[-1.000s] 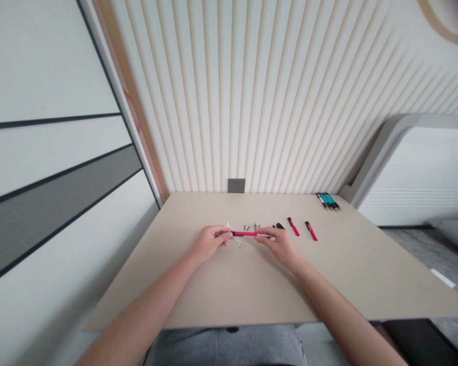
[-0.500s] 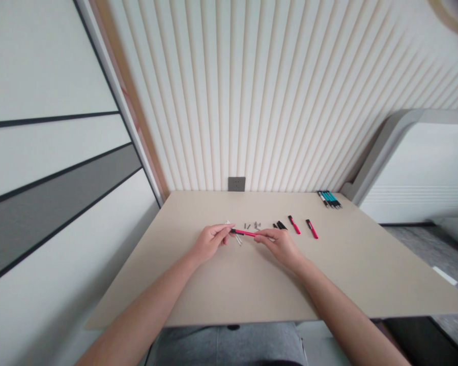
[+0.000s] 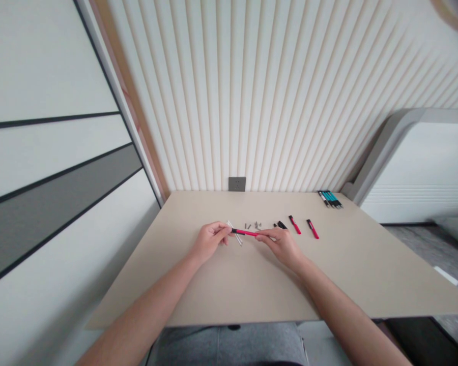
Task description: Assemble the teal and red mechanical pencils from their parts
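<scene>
A red pen barrel with a black end [image 3: 246, 233] spans the gap between my two hands, lying nearly level above the table. My left hand [image 3: 212, 236] pinches its black end between thumb and fingers. At the red end, my right hand [image 3: 277, 241] has its fingers closed on the barrel. Thin white pen refills [image 3: 239, 240] lie on the table just behind and below the pen. Small grey springs [image 3: 248, 226] and a few tiny metallic parts [image 3: 257, 225] rest beyond it. Black pen pieces [image 3: 281, 224] lie behind my right hand, partly hidden by it.
Two red pens with black ends [image 3: 295, 224] [image 3: 312, 229] lie to the right on the beige table [image 3: 221, 284]. A row of teal, black and white pens [image 3: 330, 199] sits at the far right corner. A ribbed wall with a grey socket [image 3: 237, 184] borders the back edge.
The fingers of my left hand have shifted slightly on the black end, leaving more of the white refills showing. My right hand stays nearly still on the barrel.
</scene>
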`<state>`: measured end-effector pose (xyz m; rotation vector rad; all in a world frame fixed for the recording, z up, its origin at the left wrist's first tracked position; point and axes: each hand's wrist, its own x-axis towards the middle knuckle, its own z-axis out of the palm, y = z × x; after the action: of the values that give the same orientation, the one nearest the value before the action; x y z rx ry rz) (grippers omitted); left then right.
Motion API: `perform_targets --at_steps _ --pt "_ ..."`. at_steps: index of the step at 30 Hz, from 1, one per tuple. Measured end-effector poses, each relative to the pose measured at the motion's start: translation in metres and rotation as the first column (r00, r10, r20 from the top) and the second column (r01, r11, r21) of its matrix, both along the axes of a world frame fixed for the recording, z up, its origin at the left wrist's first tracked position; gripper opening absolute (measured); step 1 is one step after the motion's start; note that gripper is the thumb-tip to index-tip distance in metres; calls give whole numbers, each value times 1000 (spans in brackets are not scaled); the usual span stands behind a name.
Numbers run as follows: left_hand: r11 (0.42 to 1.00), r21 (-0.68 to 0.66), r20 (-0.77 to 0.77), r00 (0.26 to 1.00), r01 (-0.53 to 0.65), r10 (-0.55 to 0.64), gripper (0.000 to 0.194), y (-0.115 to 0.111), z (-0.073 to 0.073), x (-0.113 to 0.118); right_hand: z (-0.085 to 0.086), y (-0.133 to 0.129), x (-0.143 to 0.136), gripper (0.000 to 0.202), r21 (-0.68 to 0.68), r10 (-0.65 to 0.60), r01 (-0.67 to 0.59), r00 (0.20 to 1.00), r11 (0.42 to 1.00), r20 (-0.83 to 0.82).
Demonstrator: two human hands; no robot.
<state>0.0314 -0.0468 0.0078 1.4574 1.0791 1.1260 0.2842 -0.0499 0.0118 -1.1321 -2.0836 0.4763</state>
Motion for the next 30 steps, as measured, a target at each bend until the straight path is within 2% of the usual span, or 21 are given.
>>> perform_targets --at_steps 3,7,12,16,24,30 --pt "998 58 -13 999 -39 40 31 1 -3 0 4 -2 -2 28 -51 -12 11 1000 999 -15" --pt "997 58 18 998 -57 56 35 0 -4 0 8 -4 -3 29 -97 -25 21 999 995 -45" --pt "999 22 82 996 -32 30 40 -2 1 1 7 -3 -3 29 -57 -22 19 999 998 -37" --pt "999 -38 48 999 12 -10 39 -2 3 2 4 -2 -2 27 -20 -21 21 1000 1000 -14" --pt "997 69 -2 999 -44 44 29 -2 3 2 6 -2 -2 27 -9 -37 37 999 999 10" --pt "995 63 41 997 -72 70 38 -4 9 4 7 -3 -3 29 8 -42 42 999 999 -5"
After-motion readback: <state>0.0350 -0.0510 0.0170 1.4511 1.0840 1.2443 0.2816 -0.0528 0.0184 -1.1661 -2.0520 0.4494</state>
